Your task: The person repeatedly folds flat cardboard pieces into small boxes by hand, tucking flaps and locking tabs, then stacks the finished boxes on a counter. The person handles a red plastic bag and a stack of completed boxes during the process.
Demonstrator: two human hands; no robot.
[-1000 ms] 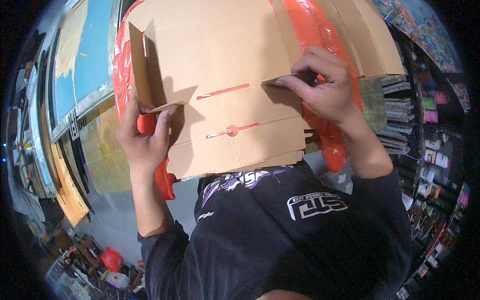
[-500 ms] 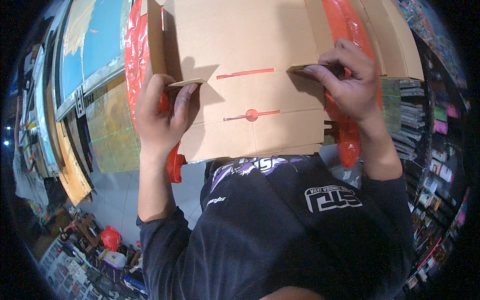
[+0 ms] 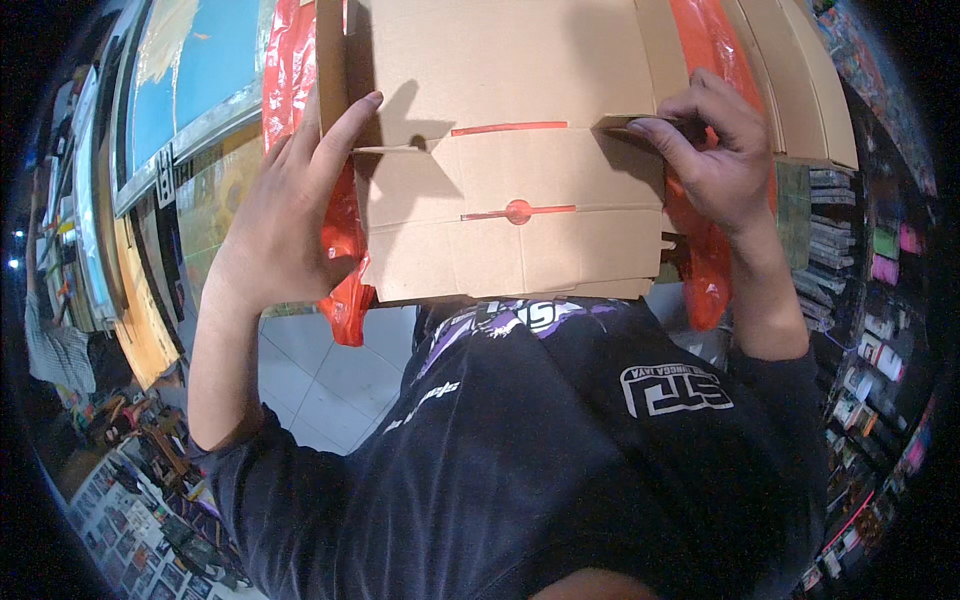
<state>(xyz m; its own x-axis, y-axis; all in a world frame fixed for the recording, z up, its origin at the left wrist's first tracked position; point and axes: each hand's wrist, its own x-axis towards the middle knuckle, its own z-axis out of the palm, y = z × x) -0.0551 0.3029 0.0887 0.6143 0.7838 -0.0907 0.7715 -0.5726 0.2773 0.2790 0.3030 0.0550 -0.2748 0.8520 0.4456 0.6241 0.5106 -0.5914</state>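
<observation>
A brown cardboard box blank (image 3: 500,80) lies in front of me, partly folded, its side walls raised. Two slots cross its near part, the nearer one with a round hole in its middle, and red shows through both. My left hand (image 3: 285,215) is at the left wall, fingers stretched out, the index finger reaching over the wall's inner side. Beside it a small left flap (image 3: 395,149) juts inward. On the right, my right hand (image 3: 715,150) pinches the small right flap (image 3: 622,122) between thumb and fingers.
Red plastic wrap (image 3: 290,70) lies under the box and sticks out on both sides. More folded cardboard (image 3: 800,90) is at the far right. A blue framed panel (image 3: 210,90) stands at the left. Several stacked grey strips (image 3: 828,230) lie to the right.
My left hand has let go of the left flap and moved outward, its fingers straightening along the wall. My right hand still pinches its flap. The view has shifted slightly.
</observation>
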